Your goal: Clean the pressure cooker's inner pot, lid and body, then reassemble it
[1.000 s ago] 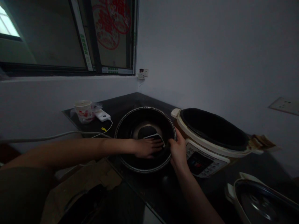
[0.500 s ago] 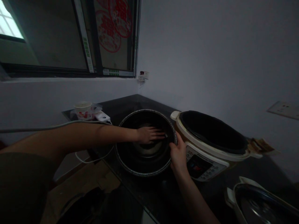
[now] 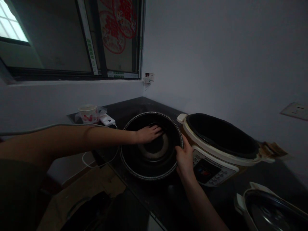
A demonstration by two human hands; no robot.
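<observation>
Head view: my dark surface [image 3: 136, 106] runs into a corner of pale walls [image 3: 216, 48], with a window [image 3: 57, 41] at left and a socket plate [image 3: 295, 110] at far right. On it stands the black pot [image 3: 144, 165]; my right grip [image 3: 184, 157] is clamped on its rim, while my left grip [image 3: 148, 134] lies inside, fingers extended; I cannot tell whether they hold anything. A cooker [image 3: 216, 160] stands just right of the pot. Red window stickers [image 3: 113, 32] read 福; green lettering [image 3: 90, 51] on the window frame is too small to read.
</observation>
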